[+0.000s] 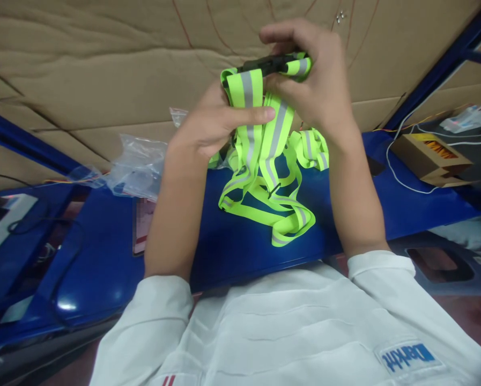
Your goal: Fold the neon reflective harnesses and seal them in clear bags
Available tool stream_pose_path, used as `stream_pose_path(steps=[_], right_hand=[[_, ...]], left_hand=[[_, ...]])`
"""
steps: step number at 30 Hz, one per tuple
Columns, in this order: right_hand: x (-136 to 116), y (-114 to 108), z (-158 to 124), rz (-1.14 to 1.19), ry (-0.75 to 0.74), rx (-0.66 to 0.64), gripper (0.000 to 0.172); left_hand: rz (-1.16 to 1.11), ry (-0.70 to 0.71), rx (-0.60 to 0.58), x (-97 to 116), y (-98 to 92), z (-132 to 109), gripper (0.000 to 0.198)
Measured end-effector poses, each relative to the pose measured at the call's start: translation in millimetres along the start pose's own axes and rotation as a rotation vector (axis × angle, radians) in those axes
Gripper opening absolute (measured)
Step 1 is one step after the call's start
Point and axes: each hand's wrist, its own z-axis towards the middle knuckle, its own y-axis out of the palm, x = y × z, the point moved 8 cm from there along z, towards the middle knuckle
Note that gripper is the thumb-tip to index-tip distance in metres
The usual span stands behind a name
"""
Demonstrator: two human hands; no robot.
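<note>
Neon yellow-green reflective straps (278,126) with a grey stripe hang from both my hands, their lower loops lying on the blue table (232,252). My left hand (214,120) is closed on the straps, its thumb pressed across the front. Higher up, my right hand (318,75) grips the strap by a black buckle (268,65), thumb below it and fingers curled above. Part of the buckle is hidden behind the strap and fingers. Another bundled roll of the same strap (310,149) lies beside my right forearm.
Clear plastic bags (138,163) lie to the left, near a phone-like flat object (142,225). An open cardboard box (431,158) and a white cable (399,174) are at the right. A cardboard wall (103,64) stands behind the table.
</note>
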Motion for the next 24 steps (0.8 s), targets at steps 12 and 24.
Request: stream_pose_path(steps=[12, 24], right_hand=[[-8, 8, -4, -0.290, 0.002, -0.305, 0.040], [10, -15, -10, 0.159, 0.316, -0.102, 0.049]], left_hand=[[0.038, -0.085, 0.159, -22, -14.1, 2, 0.038], [-0.071, -0.309, -0.105, -28, 28.0, -14, 0.024]])
